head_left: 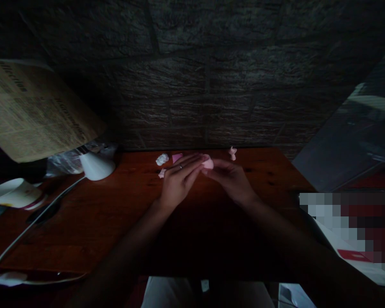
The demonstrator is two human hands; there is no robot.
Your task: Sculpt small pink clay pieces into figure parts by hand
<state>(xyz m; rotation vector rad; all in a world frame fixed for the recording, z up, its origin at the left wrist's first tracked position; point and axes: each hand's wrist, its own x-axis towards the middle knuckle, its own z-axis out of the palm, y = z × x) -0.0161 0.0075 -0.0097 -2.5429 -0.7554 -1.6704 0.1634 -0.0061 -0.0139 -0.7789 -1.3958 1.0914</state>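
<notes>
Between my two hands, above the wooden table, is a small pale-pink piece (208,162) with a curved edge; I cannot tell whether it is paper or something softer. My left hand (179,177), with a ring on one finger, has its fingers pressed together on the piece from the left. From the other side, my right hand (231,177) pinches it between thumb and fingers. Just behind the left hand lie a flat pink square (177,158), a white crumpled lump (162,159) and a small pink scrap (162,173). A pinched pink shape (232,153) stands farther right.
A lamp with a white conical base (98,166) and newsprint-patterned shade (38,109) stands left on the wooden table (115,205). Its white cable (32,226) runs past a tipped paper cup (16,192). A dark stone-patterned wall (192,85) rises behind; a grey panel (340,145) is right.
</notes>
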